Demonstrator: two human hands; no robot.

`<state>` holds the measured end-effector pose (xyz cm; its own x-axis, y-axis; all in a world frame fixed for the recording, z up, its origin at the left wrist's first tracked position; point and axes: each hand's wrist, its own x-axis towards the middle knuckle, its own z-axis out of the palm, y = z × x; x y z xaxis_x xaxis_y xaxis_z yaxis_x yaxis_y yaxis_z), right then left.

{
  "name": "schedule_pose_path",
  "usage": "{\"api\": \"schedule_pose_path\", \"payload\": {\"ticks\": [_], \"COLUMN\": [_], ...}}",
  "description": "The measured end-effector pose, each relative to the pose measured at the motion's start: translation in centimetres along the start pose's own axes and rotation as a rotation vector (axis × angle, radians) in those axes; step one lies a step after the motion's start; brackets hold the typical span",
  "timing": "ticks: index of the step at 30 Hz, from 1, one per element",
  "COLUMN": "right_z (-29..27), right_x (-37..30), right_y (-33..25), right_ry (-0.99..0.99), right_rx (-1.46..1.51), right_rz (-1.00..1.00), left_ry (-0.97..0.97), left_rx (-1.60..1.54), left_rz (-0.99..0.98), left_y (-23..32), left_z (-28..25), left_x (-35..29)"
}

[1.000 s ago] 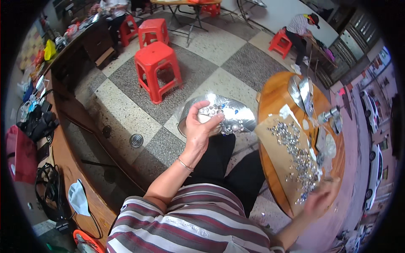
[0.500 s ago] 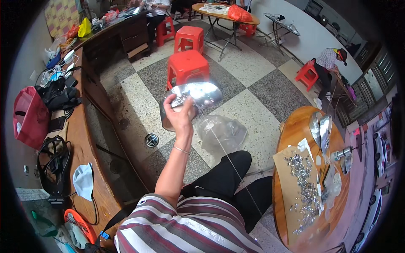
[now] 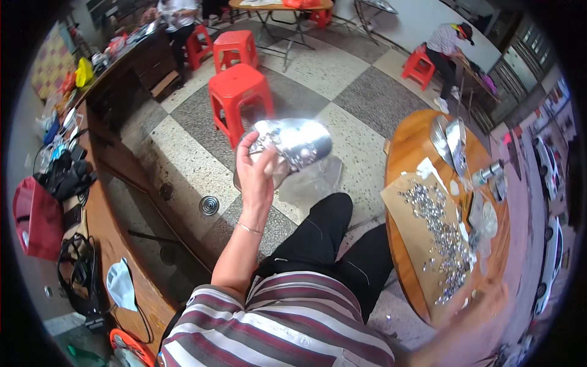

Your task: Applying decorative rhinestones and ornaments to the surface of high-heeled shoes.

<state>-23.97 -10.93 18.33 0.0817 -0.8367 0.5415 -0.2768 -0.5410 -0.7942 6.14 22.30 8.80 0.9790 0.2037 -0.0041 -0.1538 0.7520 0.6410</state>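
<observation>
Oval brown wooden tabletop [image 3: 403, 137]: one tan flat sheet [image 3: 408, 215] along the left edge, small shiny silver beads [image 3: 445, 237] spread over it, too many to count; two long curved silver pieces [image 3: 456, 147] near the far edge. Left hand [image 3: 255, 177] grips one broad, curved, shiny silver piece [image 3: 313, 139] beyond the tabletop's left edge. Right hand [image 3: 480, 309] blurred at the near edge; grasp cannot be told. Floor: two vacant red plastic stools [image 3: 238, 85], one crumpled clear plastic bag [image 3: 315, 186].
</observation>
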Motion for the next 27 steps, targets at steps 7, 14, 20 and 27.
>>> {"api": "schedule_pose_path", "payload": {"ticks": [7,14,20,27], "right_z": [14.6,19.3,19.7,19.8], "right_x": [-9.3,-10.3,-10.0,-9.9], "right_y": [-7.0,-4.7,-3.6,-3.5], "right_ry": [-1.074,-1.074,-1.043,-1.017], "right_rx": [0.246,0.304,0.215,0.191], "right_rz": [-0.359,-0.443,-0.503,-0.577], "left_ry": [-0.279,-0.381,-0.362,-0.314], "left_rx": [0.208,0.204,0.112,-0.007], "left_rz": [-0.126,-0.253,-0.361,-0.504], "left_y": [-6.6,-8.9,-9.6,-10.1], "left_z": [4.0,4.4,4.7,4.9], "left_x": [-5.9,-7.3,-7.6,-7.4]}}
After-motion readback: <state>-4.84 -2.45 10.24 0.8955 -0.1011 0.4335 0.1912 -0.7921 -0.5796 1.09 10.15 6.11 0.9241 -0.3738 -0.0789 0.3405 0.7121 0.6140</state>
